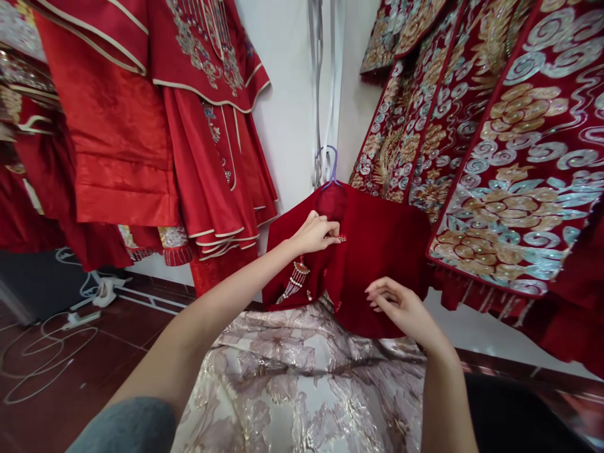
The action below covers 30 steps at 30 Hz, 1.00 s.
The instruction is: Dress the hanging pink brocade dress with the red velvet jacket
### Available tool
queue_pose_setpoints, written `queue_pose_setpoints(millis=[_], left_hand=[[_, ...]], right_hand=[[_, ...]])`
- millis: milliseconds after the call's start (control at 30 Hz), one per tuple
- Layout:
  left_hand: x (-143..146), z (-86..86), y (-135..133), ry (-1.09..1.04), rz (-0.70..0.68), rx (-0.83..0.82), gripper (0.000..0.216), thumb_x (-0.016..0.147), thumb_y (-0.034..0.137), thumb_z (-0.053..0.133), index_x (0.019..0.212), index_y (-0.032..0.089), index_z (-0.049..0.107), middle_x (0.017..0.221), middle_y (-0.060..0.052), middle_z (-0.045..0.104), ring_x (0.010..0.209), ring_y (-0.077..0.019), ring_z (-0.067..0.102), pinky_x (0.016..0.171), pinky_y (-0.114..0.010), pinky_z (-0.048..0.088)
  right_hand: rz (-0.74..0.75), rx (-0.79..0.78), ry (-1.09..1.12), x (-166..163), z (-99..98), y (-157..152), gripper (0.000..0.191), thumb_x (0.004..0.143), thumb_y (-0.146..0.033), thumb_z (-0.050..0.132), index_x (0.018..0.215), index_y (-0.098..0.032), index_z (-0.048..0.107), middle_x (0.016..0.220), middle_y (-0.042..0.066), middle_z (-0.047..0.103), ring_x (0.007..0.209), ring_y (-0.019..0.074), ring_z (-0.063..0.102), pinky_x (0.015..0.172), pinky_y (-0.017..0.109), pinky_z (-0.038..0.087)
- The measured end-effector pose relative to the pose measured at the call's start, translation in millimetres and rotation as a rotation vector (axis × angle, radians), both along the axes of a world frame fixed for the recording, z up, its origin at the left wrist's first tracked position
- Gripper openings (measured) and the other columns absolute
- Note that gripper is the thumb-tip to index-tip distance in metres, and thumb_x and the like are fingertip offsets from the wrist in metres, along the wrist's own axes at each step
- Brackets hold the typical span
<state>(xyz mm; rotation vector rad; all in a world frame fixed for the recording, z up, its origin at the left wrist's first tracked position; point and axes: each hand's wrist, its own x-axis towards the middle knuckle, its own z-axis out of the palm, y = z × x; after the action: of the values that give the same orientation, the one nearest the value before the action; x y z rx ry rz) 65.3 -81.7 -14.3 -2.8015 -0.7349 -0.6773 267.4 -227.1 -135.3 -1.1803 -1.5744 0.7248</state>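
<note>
A dark red velvet jacket [377, 245] hangs in front of me on a purple hanger [333, 168]. My left hand [315, 233] pinches the jacket's front near the collar, at a small gold clasp [340, 238]. My right hand [399, 305] rests lower on the jacket's front panel, fingers curled against the velvet. A beaded tassel ornament [296, 279] dangles from the jacket below my left hand. A pale floral brocade skirt [302, 384] spreads out beneath the jacket.
Red satin embroidered garments [155, 126] hang at the left. Heavily embroidered red, gold and silver robes [495, 145] hang at the right. A white wall [292, 107] is behind. White cables [42, 352] and a power strip [80, 319] lie on the dark red floor.
</note>
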Motion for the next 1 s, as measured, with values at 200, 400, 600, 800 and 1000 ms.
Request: queue_pose_setpoints(millis=[200, 400, 600, 800, 1000], left_hand=[[-1, -1.1, 4, 0.178, 0.009, 0.248, 0.020, 0.089, 0.021, 0.042, 0.090, 0.018, 0.062, 0.084, -0.009, 0.066, 0.092, -0.0224, 0.050, 0.092, -0.039, 0.025], [0, -6.7, 7, 0.170, -0.029, 0.186, 0.022, 0.082, 0.018, 0.048, 0.096, 0.015, 0.064, 0.106, -0.016, 0.065, 0.111, -0.0290, 0.049, 0.103, -0.043, 0.024], [-25, -18.4, 4, 0.068, 0.315, -0.172, 0.014, 0.076, 0.019, 0.055, 0.082, 0.012, 0.066, 0.094, -0.022, 0.068, 0.098, -0.0373, 0.062, 0.091, -0.048, 0.040], [-47, -35.0, 6, -0.146, 0.491, -0.558, 0.026, 0.077, 0.033, 0.060, 0.058, 0.017, 0.057, 0.072, -0.016, 0.069, 0.090, -0.0348, 0.067, 0.092, -0.051, 0.044], [-53, -69.2, 7, -0.651, 0.327, -1.278, 0.034, 0.056, 0.041, 0.079, 0.075, 0.019, 0.062, 0.078, -0.011, 0.071, 0.084, -0.0291, 0.069, 0.072, -0.040, 0.056]], right_hand=[[-0.188, 0.302, 0.124, -33, 23.2, 30, 0.027, 0.083, -0.042, 0.058, 0.099, -0.020, 0.055, 0.109, 0.010, 0.061, 0.104, 0.0201, 0.059, 0.096, 0.037, 0.048], [-0.123, 0.496, 0.036, -92, 77.2, 86, 0.052, 0.089, -0.048, 0.047, 0.132, -0.020, 0.042, 0.136, 0.012, 0.049, 0.126, 0.0218, 0.047, 0.107, 0.040, 0.037], [-0.370, 0.180, -0.093, -112, 71.1, 111, 0.089, 0.081, -0.066, 0.044, 0.144, -0.005, 0.024, 0.149, 0.027, 0.021, 0.141, 0.0402, 0.011, 0.110, 0.060, 0.012], [-0.630, 0.307, -0.382, -60, 49.2, 93, 0.097, 0.079, -0.067, 0.044, 0.141, 0.003, 0.022, 0.141, 0.035, 0.029, 0.133, 0.0459, 0.025, 0.105, 0.059, 0.021], [-0.683, 0.315, -0.634, 2, 62.2, 80, 0.082, 0.084, -0.055, 0.044, 0.142, 0.001, 0.027, 0.133, 0.032, 0.041, 0.125, 0.0417, 0.040, 0.099, 0.051, 0.033]])
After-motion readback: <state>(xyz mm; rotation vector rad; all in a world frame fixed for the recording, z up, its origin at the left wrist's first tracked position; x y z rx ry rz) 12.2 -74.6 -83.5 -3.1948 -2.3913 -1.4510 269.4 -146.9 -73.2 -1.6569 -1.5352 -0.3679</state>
